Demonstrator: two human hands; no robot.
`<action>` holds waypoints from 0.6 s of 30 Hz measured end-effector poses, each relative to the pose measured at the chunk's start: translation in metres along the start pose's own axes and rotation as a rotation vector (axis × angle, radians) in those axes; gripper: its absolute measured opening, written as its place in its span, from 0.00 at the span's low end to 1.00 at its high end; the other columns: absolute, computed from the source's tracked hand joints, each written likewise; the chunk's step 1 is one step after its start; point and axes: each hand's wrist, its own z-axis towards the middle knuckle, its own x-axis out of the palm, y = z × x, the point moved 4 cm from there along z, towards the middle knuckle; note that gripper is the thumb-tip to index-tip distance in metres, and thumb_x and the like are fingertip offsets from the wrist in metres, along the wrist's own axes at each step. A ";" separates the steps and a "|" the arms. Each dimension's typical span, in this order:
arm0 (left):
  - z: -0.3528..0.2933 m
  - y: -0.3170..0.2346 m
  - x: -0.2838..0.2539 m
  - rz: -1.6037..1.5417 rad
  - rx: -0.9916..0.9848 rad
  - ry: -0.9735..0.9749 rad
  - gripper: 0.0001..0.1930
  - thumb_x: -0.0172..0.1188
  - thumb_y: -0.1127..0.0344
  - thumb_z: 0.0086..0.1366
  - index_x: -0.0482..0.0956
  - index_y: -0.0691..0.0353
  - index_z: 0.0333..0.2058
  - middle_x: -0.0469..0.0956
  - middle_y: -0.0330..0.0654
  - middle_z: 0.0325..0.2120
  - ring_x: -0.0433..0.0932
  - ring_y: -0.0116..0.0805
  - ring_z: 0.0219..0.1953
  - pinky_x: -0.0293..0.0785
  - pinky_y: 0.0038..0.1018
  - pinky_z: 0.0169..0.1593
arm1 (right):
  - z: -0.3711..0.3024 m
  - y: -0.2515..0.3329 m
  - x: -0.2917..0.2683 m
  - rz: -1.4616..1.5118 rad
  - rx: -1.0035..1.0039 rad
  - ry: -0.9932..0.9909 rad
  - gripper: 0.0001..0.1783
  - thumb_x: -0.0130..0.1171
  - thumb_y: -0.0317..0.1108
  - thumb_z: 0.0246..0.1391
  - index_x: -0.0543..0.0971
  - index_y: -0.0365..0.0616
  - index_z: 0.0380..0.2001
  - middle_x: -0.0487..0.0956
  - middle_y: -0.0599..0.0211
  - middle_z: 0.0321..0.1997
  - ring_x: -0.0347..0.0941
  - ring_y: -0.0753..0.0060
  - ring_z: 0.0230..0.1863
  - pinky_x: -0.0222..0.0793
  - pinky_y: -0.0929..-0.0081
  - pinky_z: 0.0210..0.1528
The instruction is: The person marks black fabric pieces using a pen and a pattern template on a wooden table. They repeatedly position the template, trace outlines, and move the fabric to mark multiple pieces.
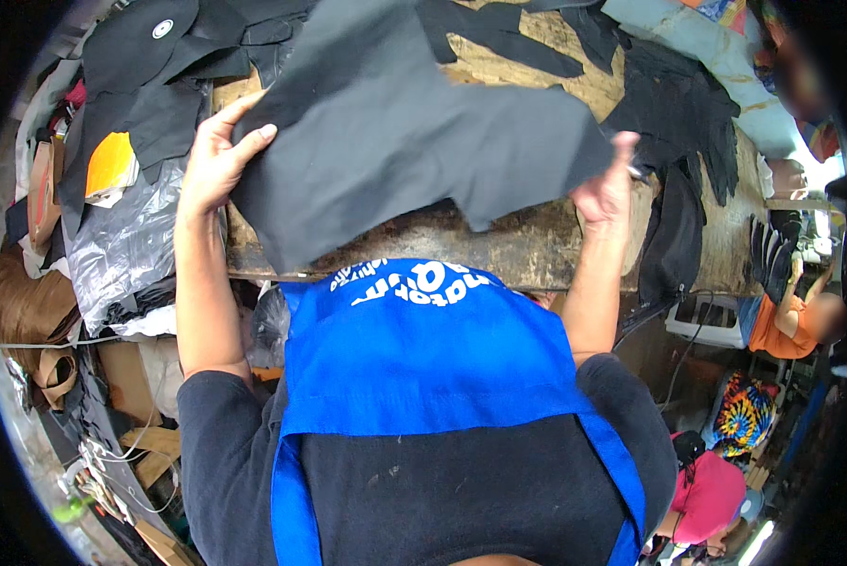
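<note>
A large, irregular piece of black leather [395,141] is stretched between my two hands, over the near part of a wooden worktable [527,247]. My left hand [218,156] grips its left edge, with the thumb on top and the forefinger along the rim. At the right edge, my right hand [605,189] has hold of the leather with its thumb pointing up; its other fingers are partly hidden. The lower edge of the piece is jagged and hangs near the table's front edge.
More black leather pieces [678,113] lie at the far right and far left of the table. Clear plastic wrap [131,245] and a yellow-orange piece [111,166] are at the left. A person in an orange shirt [788,330] and one in a pink shirt [711,498] are at the right.
</note>
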 end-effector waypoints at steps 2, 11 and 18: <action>0.004 0.026 0.008 0.356 0.123 -0.003 0.20 0.60 0.73 0.57 0.74 0.66 0.49 0.75 0.40 0.45 0.71 0.29 0.48 0.64 0.24 0.54 | 0.005 -0.027 -0.001 -0.421 -0.084 0.222 0.28 0.63 0.43 0.51 0.71 0.41 0.52 0.76 0.66 0.46 0.69 0.70 0.51 0.66 0.72 0.53; -0.070 0.031 -0.082 0.440 -0.123 -0.172 0.18 0.57 0.75 0.56 0.75 0.69 0.47 0.77 0.42 0.43 0.72 0.30 0.47 0.62 0.23 0.54 | -0.044 -0.136 0.055 -0.942 -0.162 0.470 0.22 0.66 0.24 0.43 0.73 0.30 0.44 0.76 0.64 0.38 0.68 0.77 0.41 0.63 0.77 0.46; -0.131 0.005 -0.130 0.303 -0.186 -0.342 0.18 0.59 0.74 0.56 0.74 0.69 0.47 0.76 0.41 0.43 0.71 0.28 0.47 0.61 0.23 0.54 | -0.046 -0.146 0.078 -1.075 0.009 0.698 0.15 0.63 0.24 0.45 0.74 0.33 0.37 0.71 0.72 0.25 0.62 0.85 0.29 0.60 0.79 0.28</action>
